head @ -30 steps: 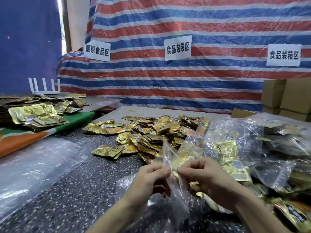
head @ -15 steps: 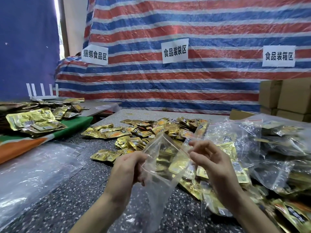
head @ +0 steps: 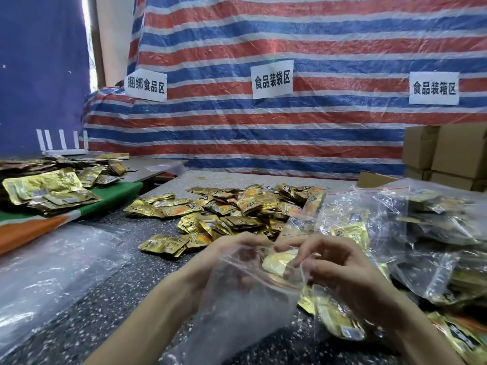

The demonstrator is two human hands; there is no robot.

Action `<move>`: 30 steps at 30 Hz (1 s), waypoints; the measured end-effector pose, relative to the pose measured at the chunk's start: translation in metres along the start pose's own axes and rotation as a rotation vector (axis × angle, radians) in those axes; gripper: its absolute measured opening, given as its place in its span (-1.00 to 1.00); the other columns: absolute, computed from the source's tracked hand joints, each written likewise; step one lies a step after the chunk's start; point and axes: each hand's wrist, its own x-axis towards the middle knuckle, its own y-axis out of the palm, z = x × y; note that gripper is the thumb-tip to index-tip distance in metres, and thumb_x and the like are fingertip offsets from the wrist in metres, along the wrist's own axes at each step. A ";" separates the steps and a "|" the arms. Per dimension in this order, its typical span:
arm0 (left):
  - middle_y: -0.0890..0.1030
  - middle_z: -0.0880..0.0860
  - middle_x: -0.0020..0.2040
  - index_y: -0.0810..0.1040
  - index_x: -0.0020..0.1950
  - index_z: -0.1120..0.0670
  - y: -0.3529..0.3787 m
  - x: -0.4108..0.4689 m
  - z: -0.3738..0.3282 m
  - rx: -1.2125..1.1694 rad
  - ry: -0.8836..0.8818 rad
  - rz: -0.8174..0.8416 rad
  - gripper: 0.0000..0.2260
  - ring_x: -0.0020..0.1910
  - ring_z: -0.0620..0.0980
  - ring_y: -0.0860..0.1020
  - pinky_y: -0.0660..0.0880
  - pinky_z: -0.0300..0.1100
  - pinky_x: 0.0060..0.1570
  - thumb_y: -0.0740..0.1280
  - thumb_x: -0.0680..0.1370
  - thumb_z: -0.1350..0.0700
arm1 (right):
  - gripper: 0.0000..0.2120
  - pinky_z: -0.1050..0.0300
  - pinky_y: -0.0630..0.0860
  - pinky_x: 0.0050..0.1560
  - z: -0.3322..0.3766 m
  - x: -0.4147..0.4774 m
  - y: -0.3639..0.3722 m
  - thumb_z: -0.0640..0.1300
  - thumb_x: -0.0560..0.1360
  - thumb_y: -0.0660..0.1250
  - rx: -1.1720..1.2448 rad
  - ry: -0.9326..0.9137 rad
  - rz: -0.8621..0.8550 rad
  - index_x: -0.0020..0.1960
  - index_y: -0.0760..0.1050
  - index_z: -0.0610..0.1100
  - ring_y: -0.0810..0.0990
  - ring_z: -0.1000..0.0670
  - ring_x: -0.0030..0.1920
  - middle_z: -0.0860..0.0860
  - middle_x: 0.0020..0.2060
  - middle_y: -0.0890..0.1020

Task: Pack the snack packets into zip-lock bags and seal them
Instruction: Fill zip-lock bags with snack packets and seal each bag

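Note:
A clear zip-lock bag (head: 237,309) hangs open-mouthed in front of me over the speckled table (head: 87,293). My left hand (head: 226,259) grips the left side of its mouth. My right hand (head: 340,270) pinches the right side of the rim, with a gold snack packet (head: 276,262) at the bag's mouth between the two hands. A heap of loose gold snack packets (head: 237,209) lies just beyond. Filled zip-lock bags (head: 411,233) are stacked to the right.
A pile of flat clear bags (head: 47,262) lies at the left. Larger gold packets (head: 47,188) sit on a green and orange cloth at far left. Cardboard boxes (head: 448,154) stand at the back right. A striped tarp (head: 290,127) with paper signs hangs behind.
The hands have pulled the bag's mouth apart and lowered it. A gold packet now sits at the mouth between them, and the view has tilted slightly.

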 end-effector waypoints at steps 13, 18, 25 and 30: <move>0.44 -0.18 0.17 0.46 0.06 -0.21 -0.054 0.071 0.045 1.249 0.187 -0.670 -0.79 0.28 -0.08 0.30 0.16 0.08 0.44 0.34 0.48 0.04 | -0.93 0.00 0.58 0.01 0.003 -0.003 -0.002 -0.16 0.43 0.53 -0.151 0.240 0.155 -0.10 0.70 -0.13 0.64 -0.12 -0.13 -0.25 -0.15 0.70; 0.57 -0.13 0.19 0.52 0.27 -0.11 -0.061 0.075 0.054 1.197 0.256 -0.837 -0.61 0.24 -0.10 0.42 0.25 -0.01 0.38 0.36 0.50 0.22 | -0.94 0.07 0.56 0.02 0.001 -0.004 -0.004 -0.22 0.45 0.52 -0.136 0.266 0.163 -0.08 0.70 -0.16 0.65 -0.07 -0.11 -0.16 -0.16 0.70; 0.58 -0.18 -0.08 0.65 0.01 -0.09 -0.070 0.054 0.034 1.166 0.472 -0.808 -0.93 -0.02 -0.14 0.48 0.35 0.00 0.25 0.39 0.56 -0.01 | -0.86 0.05 0.64 -0.04 0.003 -0.003 -0.003 -0.25 0.40 0.52 -0.109 0.193 0.031 -0.09 0.66 -0.30 0.67 -0.16 -0.15 -0.34 -0.12 0.69; 0.64 0.03 -0.06 0.59 -0.01 0.04 -0.065 0.024 0.004 0.708 0.724 -0.765 -0.93 -0.07 0.02 0.63 0.64 0.00 -0.06 0.34 0.60 0.19 | -0.95 0.12 0.64 -0.11 0.006 -0.003 0.003 -0.26 0.34 0.48 -0.124 0.068 -0.128 -0.19 0.68 -0.19 0.70 -0.15 -0.16 -0.37 -0.10 0.69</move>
